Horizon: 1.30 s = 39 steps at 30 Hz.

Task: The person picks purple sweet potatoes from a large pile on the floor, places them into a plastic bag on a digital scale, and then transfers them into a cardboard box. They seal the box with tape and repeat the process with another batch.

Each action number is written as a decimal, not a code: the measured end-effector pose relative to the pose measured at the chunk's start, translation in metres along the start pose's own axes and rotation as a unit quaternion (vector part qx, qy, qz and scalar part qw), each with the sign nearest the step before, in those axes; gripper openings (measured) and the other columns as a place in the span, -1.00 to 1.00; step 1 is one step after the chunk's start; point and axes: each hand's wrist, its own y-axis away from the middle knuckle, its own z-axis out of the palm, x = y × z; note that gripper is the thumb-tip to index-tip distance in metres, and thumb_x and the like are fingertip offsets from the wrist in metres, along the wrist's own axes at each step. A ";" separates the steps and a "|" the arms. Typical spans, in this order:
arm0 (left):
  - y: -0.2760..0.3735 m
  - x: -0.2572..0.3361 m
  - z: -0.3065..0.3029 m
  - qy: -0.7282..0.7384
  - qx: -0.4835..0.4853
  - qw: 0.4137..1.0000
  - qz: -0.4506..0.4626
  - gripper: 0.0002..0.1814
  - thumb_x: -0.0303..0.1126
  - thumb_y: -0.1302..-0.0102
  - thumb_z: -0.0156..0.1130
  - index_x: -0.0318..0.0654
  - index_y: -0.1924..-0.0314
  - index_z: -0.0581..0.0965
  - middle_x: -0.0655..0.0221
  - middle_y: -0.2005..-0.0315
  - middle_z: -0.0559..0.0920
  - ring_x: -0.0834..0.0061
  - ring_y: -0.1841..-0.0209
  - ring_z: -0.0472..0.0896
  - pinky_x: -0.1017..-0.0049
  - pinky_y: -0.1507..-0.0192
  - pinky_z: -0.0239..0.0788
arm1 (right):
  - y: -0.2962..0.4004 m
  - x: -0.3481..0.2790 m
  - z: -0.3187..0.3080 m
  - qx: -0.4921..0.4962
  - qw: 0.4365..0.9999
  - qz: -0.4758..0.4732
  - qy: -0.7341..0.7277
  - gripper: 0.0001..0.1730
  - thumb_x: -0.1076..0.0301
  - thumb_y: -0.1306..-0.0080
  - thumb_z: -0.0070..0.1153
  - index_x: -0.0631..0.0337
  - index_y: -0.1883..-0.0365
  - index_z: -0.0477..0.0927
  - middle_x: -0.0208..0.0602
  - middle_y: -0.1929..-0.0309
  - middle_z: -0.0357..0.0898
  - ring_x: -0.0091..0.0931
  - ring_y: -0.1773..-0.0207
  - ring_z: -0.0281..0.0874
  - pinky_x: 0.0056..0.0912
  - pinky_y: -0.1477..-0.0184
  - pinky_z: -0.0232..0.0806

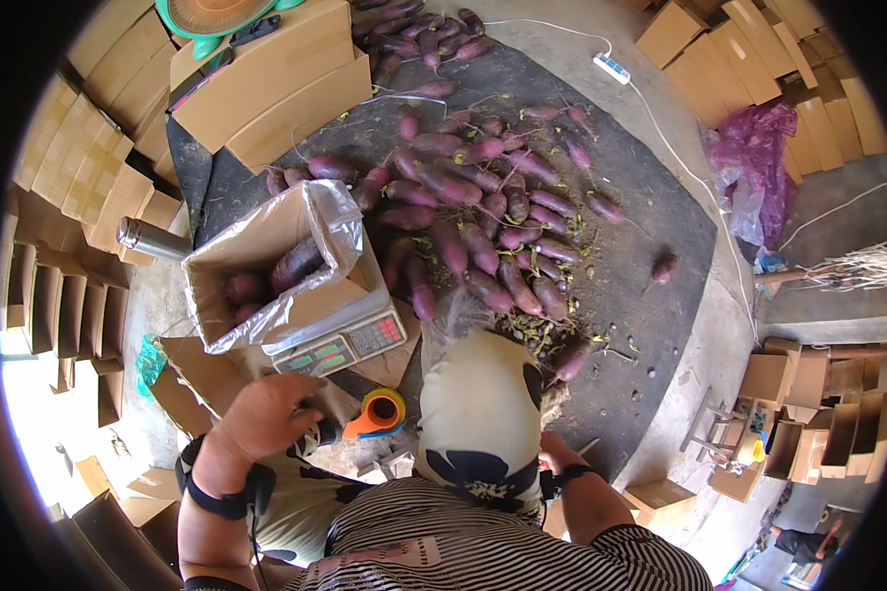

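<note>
My left hand (273, 417) hangs with bent fingers just below the front of an electronic scale (340, 343); nothing is plainly held in it. On the scale stands a tilted cardboard box lined with silvery plastic (266, 321), with several purple radishes (296, 264) inside. An orange tape dispenser (373, 415) lies to the right of this hand. My right hand (554, 451) is beside my right knee, partly hidden by it; what its fingers hold cannot be made out. Many long purple radishes (447, 185) lie in a heap beyond my knees.
The heap lies on a dark ground sheet (636, 295). A steel flask (151, 238) is left of the lined box. Cardboard boxes (281, 81) stand at the upper left and both sides. A white power strip (611, 68) trails its cord along the right. Another person (806, 544) is at the lower right.
</note>
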 end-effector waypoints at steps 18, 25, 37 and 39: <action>-0.170 -0.012 0.171 0.164 -0.088 0.982 0.011 -0.62 -0.32 -0.19 0.35 -0.22 -0.03 0.61 0.05 0.21 0.67 -0.04 0.11 0.62 0.14 0.04 0.48 | -0.104 -0.419 -0.129 0.309 0.875 -0.372 0.024 -0.55 0.11 -0.09 0.33 0.22 0.14 0.62 -0.10 0.32 0.70 -0.20 0.26 0.69 -0.15 0.17 0.49; -0.182 -0.034 0.186 0.188 -0.107 0.973 -0.081 -0.59 -0.29 -0.22 0.34 -0.24 -0.06 0.61 0.04 0.11 0.68 0.00 0.03 0.63 0.16 -0.05 0.46 | -0.093 -0.485 -0.102 0.343 0.879 -0.278 0.182 -0.17 -0.07 0.04 0.48 0.25 -0.09 0.50 0.16 -0.07 0.61 -0.03 -0.19 0.56 -0.08 -0.17 0.40; -0.197 -0.045 0.186 0.238 -0.113 0.958 -0.111 -0.61 -0.34 -0.22 0.31 -0.27 -0.05 0.61 0.05 0.17 0.67 0.01 0.07 0.64 0.19 -0.03 0.46 | -0.147 -0.502 -0.221 0.397 0.881 -0.257 0.027 -0.77 0.23 -0.26 0.21 0.22 0.26 0.66 -0.11 0.39 0.67 -0.27 0.31 0.65 -0.21 0.22 0.47; -0.198 -0.045 0.183 0.247 -0.112 0.955 -0.121 -0.61 -0.35 -0.21 0.31 -0.31 -0.04 0.60 0.02 0.18 0.67 0.00 0.08 0.64 0.18 -0.03 0.46 | -0.159 -0.515 -0.227 0.446 0.858 -0.236 0.098 -0.69 0.27 -0.23 0.15 0.19 0.10 0.66 0.06 0.11 0.69 -0.13 -0.02 0.67 -0.14 -0.09 0.47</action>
